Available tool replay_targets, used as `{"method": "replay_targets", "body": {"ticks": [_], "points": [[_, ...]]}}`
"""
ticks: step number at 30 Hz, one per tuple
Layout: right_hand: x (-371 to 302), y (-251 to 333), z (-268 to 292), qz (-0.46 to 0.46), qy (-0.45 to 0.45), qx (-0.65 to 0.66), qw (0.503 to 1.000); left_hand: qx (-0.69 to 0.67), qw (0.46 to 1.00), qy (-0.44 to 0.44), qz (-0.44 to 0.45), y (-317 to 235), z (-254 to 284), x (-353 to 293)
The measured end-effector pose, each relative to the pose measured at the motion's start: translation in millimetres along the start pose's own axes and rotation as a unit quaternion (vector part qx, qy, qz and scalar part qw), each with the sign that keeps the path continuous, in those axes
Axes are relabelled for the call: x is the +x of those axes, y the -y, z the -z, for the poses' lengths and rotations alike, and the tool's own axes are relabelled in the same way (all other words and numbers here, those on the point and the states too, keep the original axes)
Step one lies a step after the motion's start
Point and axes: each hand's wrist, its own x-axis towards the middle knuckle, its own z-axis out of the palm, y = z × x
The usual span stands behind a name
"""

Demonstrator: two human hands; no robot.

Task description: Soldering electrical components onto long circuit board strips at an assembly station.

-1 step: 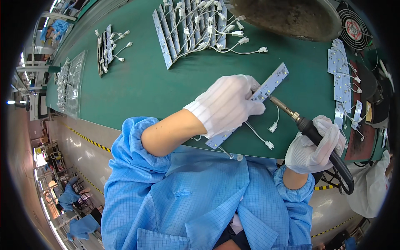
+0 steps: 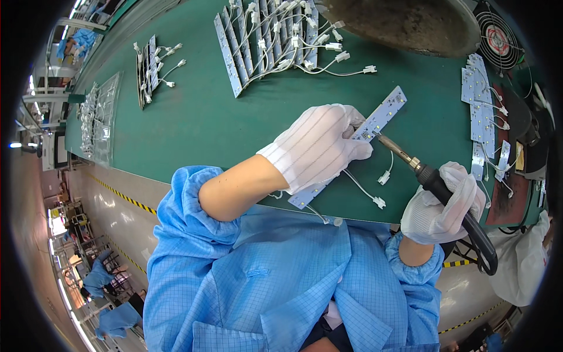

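Observation:
My left hand (image 2: 325, 144), in a white striped glove, is closed around an LED strip board (image 2: 385, 112) that lies slantwise near the table's front edge. White wires with plugs, one a white connector (image 2: 379, 202), trail from the board. Held in my gloved right hand (image 2: 444, 205) is a soldering iron (image 2: 431, 179) with a black handle. Its metal tip reaches the board's face just right of my left fingers; whether it presses on the board I cannot tell. My left palm hides the middle of the board.
On the green table (image 2: 193, 126), several wired LED boards (image 2: 234, 53) stand in a row at the back, with a smaller group (image 2: 151, 70) to the left. More boards (image 2: 482, 114) lie at the right. A round dark lamp-like object (image 2: 404, 26) and a fan (image 2: 499, 42) occupy the far right.
Almost nothing differs. The LED strip board and my left hand have shifted very slightly, and the soldering iron's tip stays at the board.

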Motion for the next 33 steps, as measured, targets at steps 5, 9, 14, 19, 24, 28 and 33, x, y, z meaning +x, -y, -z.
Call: {"method": "replay_targets", "body": {"ticks": [5,9,14,19,24,28,33], "points": [[-4,-3,-3,0.024,0.008,0.046,0.999,0.017,0.997,-0.058,-0.042,3,-3,-4],[-1,-1,-2,0.028,0.031,0.070,0.997,-0.027,0.998,-0.047,-0.025,2,-4,-4],[3,7,-5,0.016,0.013,0.025,0.999,-0.029,0.999,-0.037,-0.013,1,-3,-4],[2,7,-6,0.012,0.013,0.049,0.999,0.013,0.995,-0.066,-0.067,3,-3,-5],[0,2,0,0.018,0.047,0.091,0.995,0.021,0.994,-0.069,-0.080,5,-4,-3],[-1,-2,-1,0.034,0.044,0.098,0.994,0.015,0.997,-0.059,-0.055,4,-4,-3],[-1,-5,-4,0.014,0.001,0.094,0.995,0.007,0.998,-0.045,-0.031,4,0,-2]]}}
